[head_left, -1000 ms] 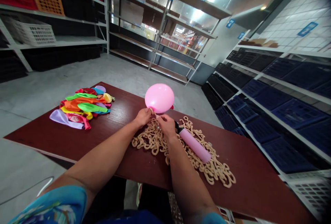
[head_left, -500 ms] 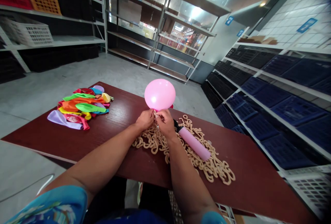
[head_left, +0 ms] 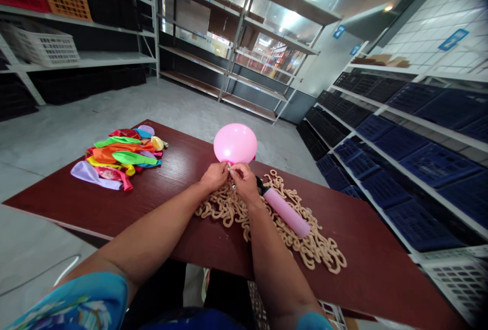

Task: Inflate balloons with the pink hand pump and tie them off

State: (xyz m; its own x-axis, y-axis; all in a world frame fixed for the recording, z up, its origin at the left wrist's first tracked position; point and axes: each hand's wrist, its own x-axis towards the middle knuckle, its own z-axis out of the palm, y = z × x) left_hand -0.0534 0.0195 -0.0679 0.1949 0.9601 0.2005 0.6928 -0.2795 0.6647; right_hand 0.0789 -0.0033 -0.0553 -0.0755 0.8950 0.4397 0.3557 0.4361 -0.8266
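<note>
A blown-up pink balloon (head_left: pixel 235 143) stands above the far side of the table, its neck towards me. My left hand (head_left: pixel 215 175) pinches at the neck from the left. From the right, the fingertips of my right hand (head_left: pixel 244 178) are closed at the same spot, where a bit of tan cord shows; exactly how neck and cord lie between the fingers is hidden. Under and beside my hands spreads a tangled heap of thick tan cord (head_left: pixel 328 251). On the heap rests a pink tube-shaped balloon pump (head_left: pixel 287 212) with a black end, close to my right wrist.
On the left of the dark red-brown table (head_left: pixel 160 218) lies a pile of flat balloons (head_left: pixel 118 157) in many colours. Racks with dark blue crates (head_left: pixel 415 167) line the right side. Bare-looking shelves (head_left: pixel 244 40) stand at the back, crates at left.
The blown-up balloon has sunk slightly and looks a little flatter from here. Both hands stay pinched together at its neck, and the pump has not moved.
</note>
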